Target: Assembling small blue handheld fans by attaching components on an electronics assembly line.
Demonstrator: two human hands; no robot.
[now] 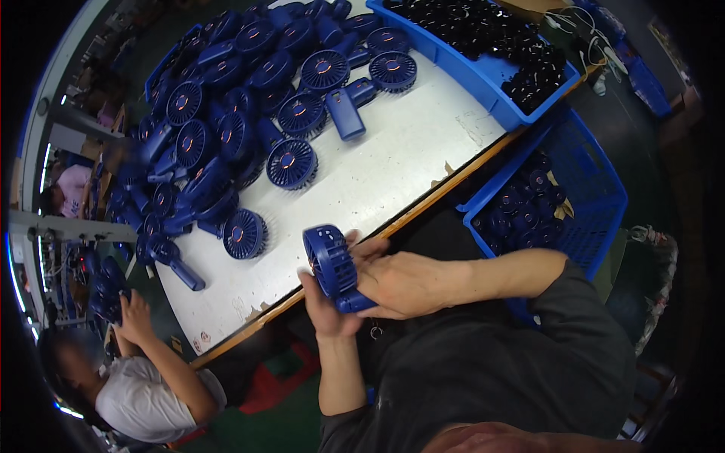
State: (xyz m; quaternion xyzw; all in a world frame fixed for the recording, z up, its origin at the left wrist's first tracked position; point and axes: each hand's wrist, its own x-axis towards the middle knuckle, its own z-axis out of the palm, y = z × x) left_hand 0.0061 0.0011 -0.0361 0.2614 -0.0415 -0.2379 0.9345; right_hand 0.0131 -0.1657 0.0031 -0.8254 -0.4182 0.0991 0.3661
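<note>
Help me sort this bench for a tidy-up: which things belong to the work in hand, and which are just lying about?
In hand: blue handheld fan, held by left hand and right hand; pile of blue fans on table.

Lying about: crate of black parts; blue basket; cables.

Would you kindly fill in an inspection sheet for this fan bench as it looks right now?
Surface: white table with a wooden front edge, its near right part bare.
Job's things: one blue handheld fan held in front of the table edge.
Clutter: heap of blue fans across the table's left and far side; blue crate of black parts at the far right; blue crate of dark round parts beside the table.
Grippers: left hand and right hand both grip the fan.
Cables: white cords beyond the far crate.
Surroundings: another person in a white shirt at lower left, handling blue parts.
</note>
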